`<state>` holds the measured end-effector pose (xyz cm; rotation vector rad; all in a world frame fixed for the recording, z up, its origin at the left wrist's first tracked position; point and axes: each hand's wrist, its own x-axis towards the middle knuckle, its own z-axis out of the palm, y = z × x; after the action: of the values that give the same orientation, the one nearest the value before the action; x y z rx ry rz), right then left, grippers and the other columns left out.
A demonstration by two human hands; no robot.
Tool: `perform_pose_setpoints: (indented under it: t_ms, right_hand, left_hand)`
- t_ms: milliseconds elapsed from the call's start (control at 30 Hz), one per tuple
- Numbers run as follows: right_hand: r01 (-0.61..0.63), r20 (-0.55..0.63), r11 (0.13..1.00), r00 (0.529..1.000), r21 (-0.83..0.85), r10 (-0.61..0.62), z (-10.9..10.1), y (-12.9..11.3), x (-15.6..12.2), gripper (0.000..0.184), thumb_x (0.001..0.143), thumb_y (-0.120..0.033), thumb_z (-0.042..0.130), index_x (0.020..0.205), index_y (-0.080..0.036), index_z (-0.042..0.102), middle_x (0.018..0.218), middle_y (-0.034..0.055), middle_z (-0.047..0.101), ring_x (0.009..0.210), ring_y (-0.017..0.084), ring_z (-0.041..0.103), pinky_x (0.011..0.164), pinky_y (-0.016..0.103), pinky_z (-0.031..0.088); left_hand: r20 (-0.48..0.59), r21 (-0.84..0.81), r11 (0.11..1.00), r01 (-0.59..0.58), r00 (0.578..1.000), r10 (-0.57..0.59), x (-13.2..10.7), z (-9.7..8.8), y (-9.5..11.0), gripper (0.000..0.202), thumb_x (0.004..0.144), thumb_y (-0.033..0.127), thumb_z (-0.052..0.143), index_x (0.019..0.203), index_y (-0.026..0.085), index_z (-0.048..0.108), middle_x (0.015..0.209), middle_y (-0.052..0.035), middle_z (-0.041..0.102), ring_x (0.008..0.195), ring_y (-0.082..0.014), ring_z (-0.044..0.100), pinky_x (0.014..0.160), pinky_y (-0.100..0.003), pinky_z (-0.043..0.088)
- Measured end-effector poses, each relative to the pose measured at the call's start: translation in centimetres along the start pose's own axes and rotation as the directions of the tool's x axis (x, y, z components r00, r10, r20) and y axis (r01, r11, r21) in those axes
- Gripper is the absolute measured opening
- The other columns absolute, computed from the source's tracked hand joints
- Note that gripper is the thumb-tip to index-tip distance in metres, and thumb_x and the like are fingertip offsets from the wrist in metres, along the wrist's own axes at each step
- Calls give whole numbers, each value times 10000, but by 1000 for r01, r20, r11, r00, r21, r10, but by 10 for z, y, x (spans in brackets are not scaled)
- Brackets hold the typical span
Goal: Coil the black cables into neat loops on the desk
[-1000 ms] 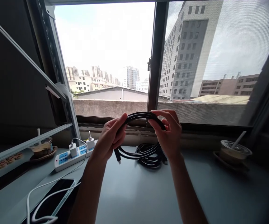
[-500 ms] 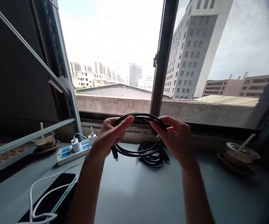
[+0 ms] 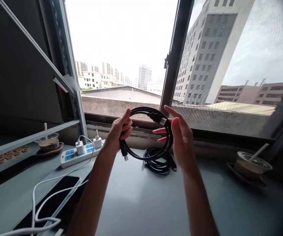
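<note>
A black cable (image 3: pixel 141 157) wound into a loop hangs in the air above the table. My left hand (image 3: pixel 122 129) is closed around the loop's left side, thumb on top. One plug of the cable points down below that hand; the other plug (image 3: pixel 158 118), with a pale metal tip, lies along the loop's upper right. My right hand (image 3: pixel 182 134) is beside the loop's right side with its fingers spread, some of them behind the cable. Whether it touches the cable is hard to tell. Behind and below, a second coiled black cable (image 3: pixel 159 167) rests on the table.
On the left are a power strip (image 3: pixel 66 162) with white chargers, a phone (image 3: pixel 55 196) and a white cord (image 3: pixel 35 196). Drink cups stand at right (image 3: pixel 251 164) and beyond the glass panel at left (image 3: pixel 48 144). A window frame (image 3: pixel 169 65) rises behind the table (image 3: pixel 136 200).
My right hand has opened its fingers from the cable, baring the plug at the upper right. The loop is now more upright and slightly higher, still in my left hand.
</note>
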<state>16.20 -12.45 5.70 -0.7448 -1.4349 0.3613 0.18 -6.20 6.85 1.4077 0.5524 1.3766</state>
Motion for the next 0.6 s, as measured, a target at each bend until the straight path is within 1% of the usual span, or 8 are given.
perform_pose_setpoints:
  t_ms: [67, 133, 200, 267, 367, 467, 533, 600]
  right_hand:
    - [143, -22, 971, 988, -192, -150, -3, 4, 2, 439, 830, -446, 540, 1236, -282, 512, 1117, 56, 595, 855, 160, 632, 524, 195, 519]
    - [256, 24, 908, 965, -332, -263, -5, 7, 4, 354, 809, -360, 598, 1155, -289, 580, 1154, 39, 578, 971, 179, 589, 570, 205, 527]
    - [333, 42, 860, 938, -388, -345, -6, 11, 6, 271, 811, -308, 603, 1080, -282, 625, 1122, 30, 592, 970, 178, 585, 581, 216, 529]
    - [372, 18, 834, 916, -406, -400, -6, 14, 8, 235, 820, -288, 593, 1051, -278, 639, 1069, 25, 611, 909, 166, 604, 599, 228, 530]
    - [364, -49, 816, 902, -449, -430, -7, 20, 10, 218, 847, -278, 558, 1049, -271, 642, 981, 17, 632, 833, 147, 617, 655, 238, 519]
    - [327, -102, 806, 898, -493, -427, -10, 32, 14, 215, 863, -273, 533, 1046, -253, 644, 922, 16, 638, 809, 139, 614, 680, 234, 494]
    - [292, -116, 801, 906, -522, -406, -14, 44, 19, 214, 858, -285, 536, 1033, -240, 650, 909, 21, 642, 804, 140, 610, 669, 229, 477]
    - [242, -147, 801, 915, -547, -377, -21, 59, 25, 225, 850, -301, 541, 1027, -223, 656, 904, 32, 648, 794, 147, 607, 670, 236, 466]
  left_hand:
    - [15, 5, 999, 37, 999, -37, -2, 0, 3, 602, 708, 557, 608, 492, 194, 180, 418, 89, 162, 300, -3, 150, 319, -227, 61]
    - [39, 13, 998, 59, 997, -59, -6, 2, 7, 594, 715, 544, 609, 492, 194, 185, 419, 89, 169, 298, -1, 155, 316, -222, 54]
    - [68, 12, 997, 75, 995, -76, -12, 6, 11, 566, 730, 531, 602, 495, 192, 215, 423, 88, 181, 300, 0, 161, 315, -213, 60]
    - [96, 2, 996, 93, 991, -92, -17, 9, 16, 508, 752, 515, 587, 514, 188, 280, 425, 91, 188, 303, -2, 157, 312, -201, 78]
    - [157, -38, 990, 138, 979, -131, -22, 15, 19, 393, 783, 480, 568, 591, 179, 402, 424, 102, 179, 304, -5, 143, 308, -180, 123]
    - [203, -93, 979, 180, 966, -158, -22, 22, 16, 318, 785, 423, 587, 653, 169, 449, 429, 111, 176, 310, -5, 170, 315, -157, 172]
    - [195, -88, 980, 177, 968, -157, -18, 26, 9, 283, 777, 389, 603, 681, 164, 461, 433, 109, 217, 329, -12, 266, 342, -144, 239]
    - [168, -5, 990, 141, 976, -138, -12, 27, -3, 265, 764, 377, 617, 714, 161, 472, 456, 92, 341, 409, -39, 439, 431, -149, 362]
